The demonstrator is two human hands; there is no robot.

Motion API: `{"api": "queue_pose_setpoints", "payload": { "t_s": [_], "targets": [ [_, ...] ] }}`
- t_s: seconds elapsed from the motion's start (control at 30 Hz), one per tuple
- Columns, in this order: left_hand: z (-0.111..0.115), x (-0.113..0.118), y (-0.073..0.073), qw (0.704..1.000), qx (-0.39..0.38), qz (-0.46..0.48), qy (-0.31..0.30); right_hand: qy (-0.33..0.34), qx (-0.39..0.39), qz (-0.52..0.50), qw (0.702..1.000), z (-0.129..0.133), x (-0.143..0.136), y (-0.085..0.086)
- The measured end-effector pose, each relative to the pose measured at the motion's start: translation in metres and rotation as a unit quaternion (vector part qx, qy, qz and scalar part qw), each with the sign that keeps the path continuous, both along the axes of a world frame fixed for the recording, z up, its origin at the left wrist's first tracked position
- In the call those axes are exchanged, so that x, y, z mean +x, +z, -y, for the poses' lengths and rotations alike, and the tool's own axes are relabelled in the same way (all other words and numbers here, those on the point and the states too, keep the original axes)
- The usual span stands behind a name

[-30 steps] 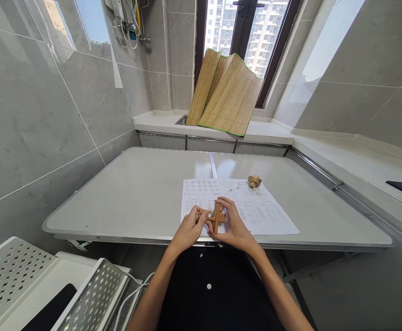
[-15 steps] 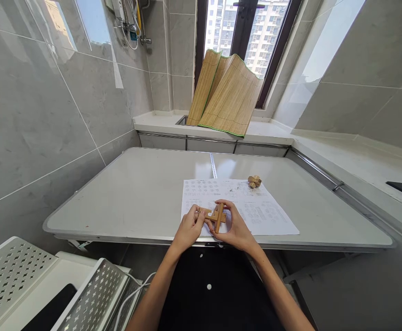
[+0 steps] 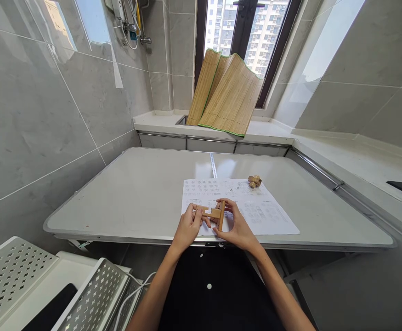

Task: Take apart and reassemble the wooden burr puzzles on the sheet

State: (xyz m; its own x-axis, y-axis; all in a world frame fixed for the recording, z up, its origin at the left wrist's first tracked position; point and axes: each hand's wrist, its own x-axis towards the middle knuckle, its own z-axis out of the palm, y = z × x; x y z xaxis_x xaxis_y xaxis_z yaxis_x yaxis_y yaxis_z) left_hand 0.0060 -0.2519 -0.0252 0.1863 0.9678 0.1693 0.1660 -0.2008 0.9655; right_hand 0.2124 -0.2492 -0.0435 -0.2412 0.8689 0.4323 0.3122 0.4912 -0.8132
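Over the front part of a printed paper sheet (image 3: 269, 216), my left hand (image 3: 188, 226) pinches a notched wooden piece (image 3: 206, 213) that points to the right. My right hand (image 3: 237, 228) grips an upright wooden bar (image 3: 222, 216) between thumb and fingers. The two pieces meet between my hands; whether they interlock I cannot tell. More wood shows behind them, partly hidden by fingers. A small cluster of joined wooden pieces (image 3: 254, 181) sits at the sheet's back right corner.
The sheet lies on a large white table (image 3: 125, 197). A bamboo mat (image 3: 233, 96) leans at the window behind. White perforated racks (image 3: 93, 294) and a white cable (image 3: 127, 299) are at the lower left. A counter (image 3: 352, 156) runs along the right.
The upright bar has turned and shifted slightly right with my right hand. More of the notched piece now shows between my hands. The wooden cluster has stayed in place.
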Motion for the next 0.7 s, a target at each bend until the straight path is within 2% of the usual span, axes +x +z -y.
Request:
{"api": "queue_pose_setpoints", "payload": {
  "t_s": [0.2,0.43,0.7],
  "targets": [
    [-0.003,-0.002,-0.002,0.998,0.005,0.034,0.045,0.009,-0.004,-0.048,0.999,0.0,0.005,0.0],
    [-0.001,0.003,0.0,0.995,0.017,-0.021,0.097,-0.075,-0.041,-0.068,0.994,-0.008,0.003,-0.009],
    [0.002,0.004,0.002,0.985,0.05,-0.056,0.158,-0.077,-0.043,-0.041,0.995,-0.012,0.005,-0.015]
  ]
}}
